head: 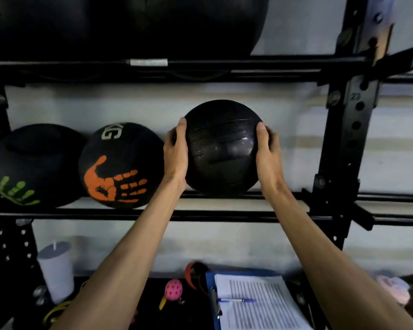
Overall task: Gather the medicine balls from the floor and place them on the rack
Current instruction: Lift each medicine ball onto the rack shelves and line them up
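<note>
Between left hand (pixel 175 154), right hand (pixel 269 154): ball (pixel 222 148)

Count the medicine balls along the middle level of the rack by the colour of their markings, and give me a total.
Green-handprint medicine ball: 1
Orange-handprint medicine ball: 1
Plain black medicine ball, gripped between the left hand and right hand: 1
Total: 3

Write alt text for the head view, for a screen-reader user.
The left hand and right hand grip a plain black medicine ball by its sides at the rack shelf. Left of it on that shelf sit an orange-handprint ball and a green-handprint ball; a clipboard lies below.
</note>
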